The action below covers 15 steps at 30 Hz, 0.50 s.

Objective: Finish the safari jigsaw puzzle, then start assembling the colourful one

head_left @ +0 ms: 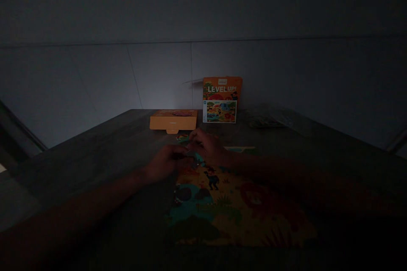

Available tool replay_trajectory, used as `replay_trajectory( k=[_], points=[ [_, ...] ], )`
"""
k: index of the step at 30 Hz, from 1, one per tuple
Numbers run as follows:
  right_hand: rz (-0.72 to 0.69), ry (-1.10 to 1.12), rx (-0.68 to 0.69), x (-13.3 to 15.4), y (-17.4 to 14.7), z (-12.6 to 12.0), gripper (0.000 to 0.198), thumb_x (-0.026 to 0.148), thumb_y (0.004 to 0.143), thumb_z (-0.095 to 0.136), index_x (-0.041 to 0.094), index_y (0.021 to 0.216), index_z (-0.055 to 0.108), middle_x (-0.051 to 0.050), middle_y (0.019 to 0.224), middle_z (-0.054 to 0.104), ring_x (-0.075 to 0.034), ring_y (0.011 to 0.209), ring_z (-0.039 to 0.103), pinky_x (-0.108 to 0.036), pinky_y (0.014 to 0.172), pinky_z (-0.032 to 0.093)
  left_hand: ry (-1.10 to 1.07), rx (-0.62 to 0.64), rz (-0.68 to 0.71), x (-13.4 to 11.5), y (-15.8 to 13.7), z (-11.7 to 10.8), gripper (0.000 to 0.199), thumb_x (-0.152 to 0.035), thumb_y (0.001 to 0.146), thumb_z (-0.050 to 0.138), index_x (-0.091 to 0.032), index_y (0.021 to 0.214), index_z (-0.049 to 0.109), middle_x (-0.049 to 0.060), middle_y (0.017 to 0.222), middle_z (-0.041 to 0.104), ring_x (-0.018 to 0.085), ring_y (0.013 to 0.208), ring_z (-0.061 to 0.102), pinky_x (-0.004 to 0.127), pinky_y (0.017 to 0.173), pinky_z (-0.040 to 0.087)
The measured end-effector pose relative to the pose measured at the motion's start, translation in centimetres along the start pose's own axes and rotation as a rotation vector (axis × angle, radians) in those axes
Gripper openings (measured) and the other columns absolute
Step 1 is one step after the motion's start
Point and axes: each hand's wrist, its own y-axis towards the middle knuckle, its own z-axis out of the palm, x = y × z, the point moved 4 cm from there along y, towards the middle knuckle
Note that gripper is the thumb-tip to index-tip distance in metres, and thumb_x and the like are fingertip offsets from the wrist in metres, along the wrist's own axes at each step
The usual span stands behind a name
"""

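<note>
Left hand (163,163): my fingers were curled in at the puzzle's far left part; the gloom kept me from telling whether they gripped anything.
Right hand (209,146): bent over the same spot, fingertips close to the left's; whether it pinched a piece, I could not tell.
Puzzle (233,205): it lay flat on the tabletop (104,144), its far part under my hands, most of it spread on the near side of them and toward my right forearm.
Blue piece (199,160): it showed just below my right fingers; loose or joined, I could not make out.
Puzzle weight: I judged it light, likely thin cardboard, easy to nudge out of line with a sleeve.
Puzzle stiffness: each piece probably stiff, but the joined sheet apt to sag and part at its seams if lifted by one corner.
Printed face: perhaps a little slick, so flat fingertip pressure looked surer than dragging.
Piece edges: the best hold, I thought, was a thumb-and-finger pinch on opposite sides, sparing the knobs, which could bend or fray.
Near edge: to shift the whole puzzle, spread palms sliding it flat seemed safest.
Boxes: beyond my hands, an orange box (173,122) lay flat and a "LEVEL UP!" box (222,84) stood upright behind a picture card (221,111).
</note>
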Motion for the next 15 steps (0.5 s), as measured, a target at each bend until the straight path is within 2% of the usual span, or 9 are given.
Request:
replay_trajectory(
  k=[2, 4, 7, 9, 11, 15],
  points=[
    [-0.032, -0.002, -0.012, -0.2, -0.1, -0.1, 0.019, 0.036, 0.095, 0.046, 0.019, 0.103, 0.05, 0.0, 0.076, 0.061, -0.013, 0.067, 0.057, -0.024, 0.063, 0.039, -0.019, -0.072, -0.038, 0.1, 0.1, -0.7, 0.024, -0.038, 0.071, 0.067, -0.014, 0.074, 0.066, 0.001, 0.067, 0.063, 0.013, 0.061, 0.054, 0.025, 0.059, 0.042],
    [-0.043, -0.01, -0.025, -0.7, -0.2, -0.2, 0.022, 0.035, 0.096, 0.044, 0.018, 0.109, 0.051, -0.001, 0.078, 0.061, -0.013, 0.068, 0.056, -0.024, 0.064, 0.04, -0.023, -0.2, -0.082, 0.5, 0.1, -1.8, 0.025, -0.039, 0.069, 0.067, -0.014, 0.069, 0.061, -0.001, 0.059, 0.057, 0.011, 0.054, 0.048, 0.023, 0.052, 0.035],
    [0.016, 0.033, -0.011, -1.7, 0.0, 0.0, 0.033, 0.031, 0.088, 0.057, 0.016, 0.118, 0.051, -0.002, 0.083, 0.063, -0.014, 0.071, 0.056, -0.025, 0.064, 0.041, -0.001, -0.343, -0.131, 1.1, -0.1, -3.4, 0.03, -0.043, 0.069, 0.067, -0.014, 0.065, 0.058, -0.001, 0.057, 0.053, 0.01, 0.051, 0.044, 0.022, 0.048, 0.03],
    [0.063, 0.09, -0.004, -2.4, 0.1, 0.1, 0.037, 0.03, 0.084, 0.062, 0.014, 0.116, 0.053, -0.003, 0.083, 0.064, -0.014, 0.072, 0.057, -0.025, 0.064, 0.042, 0.021, -0.332, -0.146, 1.3, -0.3, -3.8, 0.032, -0.045, 0.069, 0.067, -0.014, 0.067, 0.059, 0.0, 0.059, 0.054, 0.011, 0.052, 0.046, 0.023, 0.048, 0.03],
    [0.086, 0.15, 0.001, -2.9, 0.2, 0.2, 0.032, 0.03, 0.083, 0.061, 0.012, 0.11, 0.057, -0.003, 0.08, 0.064, -0.014, 0.07, 0.057, -0.025, 0.064, 0.042, 0.057, -0.269, -0.155, 1.3, -0.4, -3.8, 0.033, -0.046, 0.07, 0.066, -0.014, 0.069, 0.06, 0.0, 0.06, 0.055, 0.011, 0.053, 0.046, 0.022, 0.049, 0.031],
    [0.051, 0.157, 0.058, -2.9, 0.3, 0.4, 0.023, 0.031, 0.085, 0.057, 0.011, 0.096, 0.062, -0.001, 0.072, 0.062, -0.012, 0.064, 0.053, -0.023, 0.06, 0.039, 0.119, -0.213, -0.104, 0.3, -0.6, -3.5, 0.038, -0.051, 0.075, 0.062, -0.014, 0.08, 0.065, 0.0, 0.065, 0.056, 0.011, 0.056, 0.047, 0.022, 0.051, 0.033]
  ],
)
